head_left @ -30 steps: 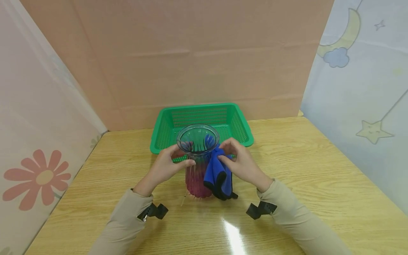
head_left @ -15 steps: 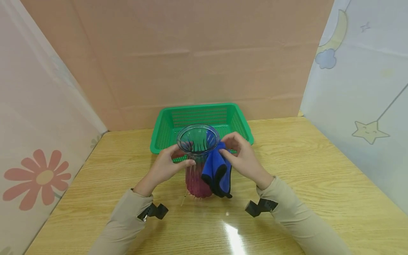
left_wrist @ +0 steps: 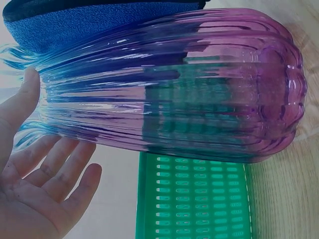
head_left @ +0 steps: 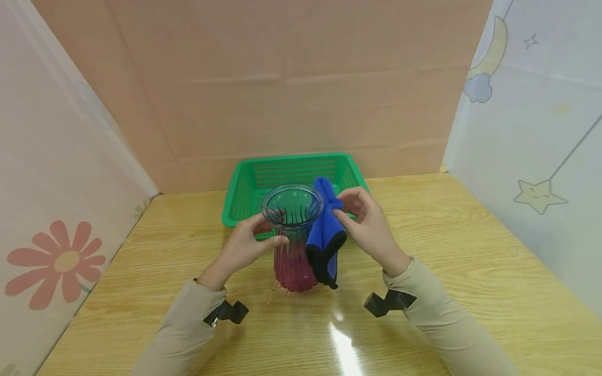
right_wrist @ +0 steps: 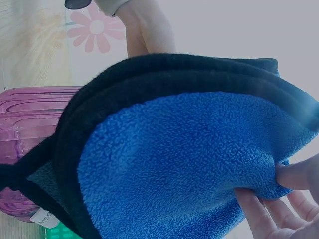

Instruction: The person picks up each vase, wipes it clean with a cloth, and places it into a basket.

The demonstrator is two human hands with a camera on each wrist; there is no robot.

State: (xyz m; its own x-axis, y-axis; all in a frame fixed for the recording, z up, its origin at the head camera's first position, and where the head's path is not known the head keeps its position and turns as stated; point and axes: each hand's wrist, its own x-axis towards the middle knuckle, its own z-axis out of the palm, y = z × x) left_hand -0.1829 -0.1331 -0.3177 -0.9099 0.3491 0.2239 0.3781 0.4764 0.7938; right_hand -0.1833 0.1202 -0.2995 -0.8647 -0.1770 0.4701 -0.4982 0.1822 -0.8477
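Note:
A fluted glass vase (head_left: 295, 261), clear bluish at the flared rim and pink at the base, stands upright on the table. My left hand (head_left: 244, 243) grips its neck from the left, thumb in front and fingers behind, also seen around the neck in the left wrist view. My right hand (head_left: 369, 227) pinches a blue cloth (head_left: 326, 230) with black edging just right of the vase's rim. The cloth hangs down along the vase's right side. In the right wrist view thumb and fingers pinch the folded blue cloth (right_wrist: 174, 149), which covers much of the vase.
Behind the vase a green perforated basket (head_left: 240, 193) sits on the wooden table (head_left: 437, 235), near the back wall. Decorated cloth panels stand left and right. A small label (right_wrist: 45, 219) shows beside the cloth's edge.
My right hand has risen and moved slightly right with the blue cloth. The cloth's top now stands above the rim, outside the vase. My left hand and the vase stay put.

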